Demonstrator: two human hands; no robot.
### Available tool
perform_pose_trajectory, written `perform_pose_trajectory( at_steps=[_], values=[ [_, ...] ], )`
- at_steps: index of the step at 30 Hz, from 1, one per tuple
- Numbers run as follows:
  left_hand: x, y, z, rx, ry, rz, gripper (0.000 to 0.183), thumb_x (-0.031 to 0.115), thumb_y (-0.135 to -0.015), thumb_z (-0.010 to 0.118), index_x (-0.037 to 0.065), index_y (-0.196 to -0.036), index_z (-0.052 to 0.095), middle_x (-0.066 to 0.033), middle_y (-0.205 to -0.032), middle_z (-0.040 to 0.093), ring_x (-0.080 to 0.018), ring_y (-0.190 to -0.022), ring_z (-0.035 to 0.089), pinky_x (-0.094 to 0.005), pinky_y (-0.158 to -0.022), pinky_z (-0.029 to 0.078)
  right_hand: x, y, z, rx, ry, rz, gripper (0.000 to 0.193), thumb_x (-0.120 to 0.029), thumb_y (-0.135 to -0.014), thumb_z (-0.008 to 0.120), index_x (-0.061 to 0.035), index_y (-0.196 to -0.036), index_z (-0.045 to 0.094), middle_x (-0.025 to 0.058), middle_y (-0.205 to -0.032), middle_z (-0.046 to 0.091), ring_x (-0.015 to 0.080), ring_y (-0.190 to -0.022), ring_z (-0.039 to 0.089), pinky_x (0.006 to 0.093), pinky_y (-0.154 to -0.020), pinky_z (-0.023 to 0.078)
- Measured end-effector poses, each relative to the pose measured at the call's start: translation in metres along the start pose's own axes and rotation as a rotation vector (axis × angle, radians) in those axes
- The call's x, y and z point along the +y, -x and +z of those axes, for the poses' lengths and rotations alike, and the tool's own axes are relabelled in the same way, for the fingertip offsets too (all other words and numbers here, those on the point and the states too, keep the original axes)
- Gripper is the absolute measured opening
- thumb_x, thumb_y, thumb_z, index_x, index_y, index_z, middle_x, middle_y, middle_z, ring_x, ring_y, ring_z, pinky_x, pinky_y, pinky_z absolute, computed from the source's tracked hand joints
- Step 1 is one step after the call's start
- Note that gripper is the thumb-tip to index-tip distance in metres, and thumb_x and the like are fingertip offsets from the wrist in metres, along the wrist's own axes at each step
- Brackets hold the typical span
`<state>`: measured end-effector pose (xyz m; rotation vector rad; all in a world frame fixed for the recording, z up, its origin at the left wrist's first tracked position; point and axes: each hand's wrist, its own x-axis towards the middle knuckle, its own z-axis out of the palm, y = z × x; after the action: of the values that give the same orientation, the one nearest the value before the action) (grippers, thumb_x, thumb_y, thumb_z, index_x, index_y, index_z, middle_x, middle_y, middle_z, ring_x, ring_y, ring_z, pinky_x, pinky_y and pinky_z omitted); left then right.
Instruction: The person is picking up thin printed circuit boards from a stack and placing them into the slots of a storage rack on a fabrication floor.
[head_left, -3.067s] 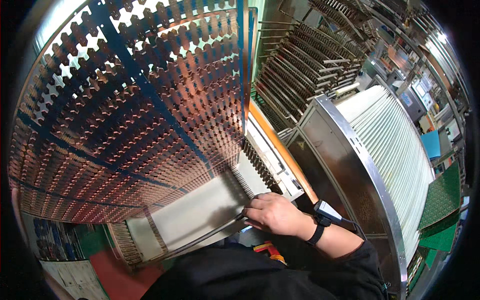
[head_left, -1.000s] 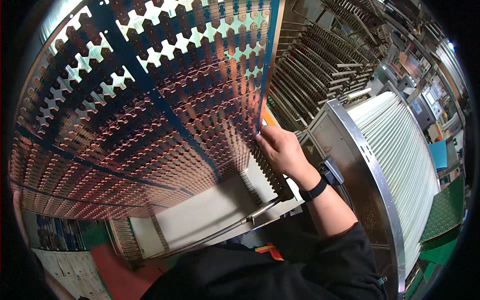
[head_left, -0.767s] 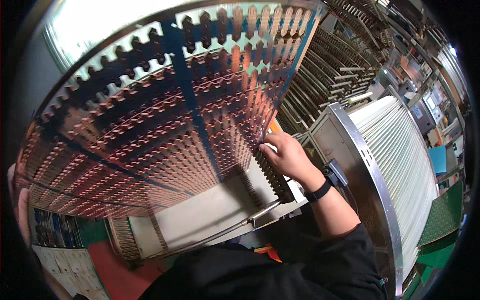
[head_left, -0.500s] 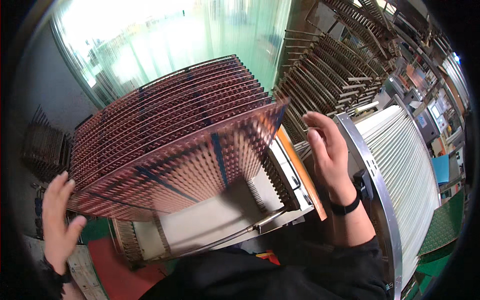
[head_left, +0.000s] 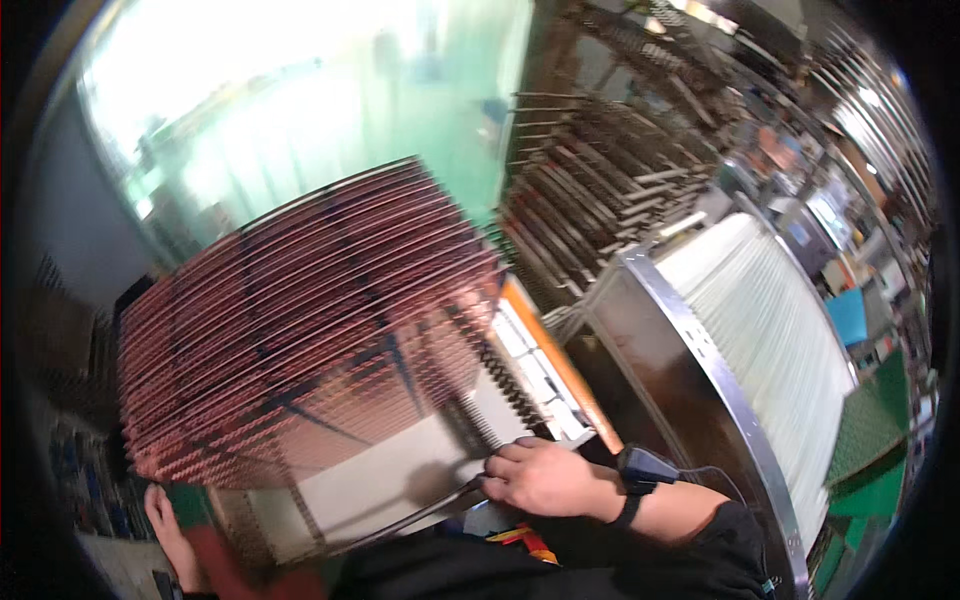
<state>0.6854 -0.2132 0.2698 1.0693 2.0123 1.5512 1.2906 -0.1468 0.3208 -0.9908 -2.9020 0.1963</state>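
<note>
Copper-coloured perforated sheets (head_left: 300, 320), one blurred stack, count indeterminate, stand left of centre over a pale tray (head_left: 400, 480). Right hand (head_left: 545, 478), fingers curled on the tray's near edge, below the stack. Left hand (head_left: 175, 535), lower left, fingers' state indeterminate.

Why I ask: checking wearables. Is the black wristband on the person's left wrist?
No: the black wristband sits on the right wrist, just behind the right hand at the rack's front edge.
</note>
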Motion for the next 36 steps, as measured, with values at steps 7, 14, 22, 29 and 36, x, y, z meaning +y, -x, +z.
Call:
perform_pose_trajectory(
  at_steps=[7, 14, 22, 29, 36],
  values=[
    [0.088, 0.052, 0.080, -0.361, 0.474, -0.721, 0.064, 0.051, -0.105, 0.039, 0.006, -0.150, 0.038, -0.0134, -0.152, 0.040, -0.0306, -0.135, 0.040, -0.0426, -0.112, 0.031, -0.004, -0.009, 0.027, 0.185, 0.063, -0.068, 0.018, -0.022, -0.086, 0.057, -0.0062, -0.079, 0.061, 0.0065, -0.076, 0.057, 0.0244, -0.076, 0.060, 0.0373, -0.070, 0.051],
    [-0.039, 0.002, 0.025, -0.805, 0.914, -0.782, 0.066, 0.050, -0.104, 0.038, 0.005, -0.152, 0.036, -0.0130, -0.149, 0.043, -0.0296, -0.126, 0.046, -0.0415, -0.108, 0.035, -0.002, -0.008, 0.025, 0.154, 0.165, -0.079, 0.018, -0.025, -0.086, 0.059, -0.0082, -0.080, 0.058, 0.0053, -0.076, 0.055, 0.0227, -0.074, 0.059, 0.0368, -0.063, 0.050],
    [0.036, 0.039, 0.038, -0.619, 0.285, -0.567, 0.060, 0.045, -0.107, 0.029, 0.003, -0.149, 0.038, -0.0164, -0.151, 0.041, -0.0315, -0.135, 0.042, -0.0465, -0.109, 0.036, -0.046, -0.007, 0.049, 0.256, 0.116, 0.448, 0.027, -0.035, -0.093, 0.057, -0.0101, -0.083, 0.056, 0.0074, -0.078, 0.059, 0.0283, -0.077, 0.062, 0.0408, -0.067, 0.050],
    [-0.093, -0.018, 0.020, -1.298, 1.153, -0.737, 0.055, 0.045, -0.105, 0.042, 0.009, -0.146, 0.043, -0.0098, -0.145, 0.047, -0.0279, -0.129, 0.046, -0.0437, -0.107, 0.038, -0.113, -0.039, 0.053, 0.385, 0.051, 1.093, 0.044, -0.045, -0.099, 0.051, -0.0052, -0.082, 0.061, 0.0169, -0.076, 0.064, 0.0379, -0.077, 0.065, 0.0491, -0.066, 0.052],
    [-0.043, -0.051, -0.003, -1.082, 0.926, -0.610, 0.039, 0.037, -0.105, 0.048, 0.006, -0.128, 0.056, -0.0084, -0.121, 0.063, -0.0232, -0.108, 0.058, -0.0412, -0.101, 0.042, -0.121, -0.064, 0.081, 0.550, -0.067, 1.378, 0.048, -0.046, -0.101, 0.046, -0.0024, -0.090, 0.062, 0.0215, -0.090, 0.067, 0.0416, -0.089, 0.064, 0.0507, -0.077, 0.051]
  ],
)
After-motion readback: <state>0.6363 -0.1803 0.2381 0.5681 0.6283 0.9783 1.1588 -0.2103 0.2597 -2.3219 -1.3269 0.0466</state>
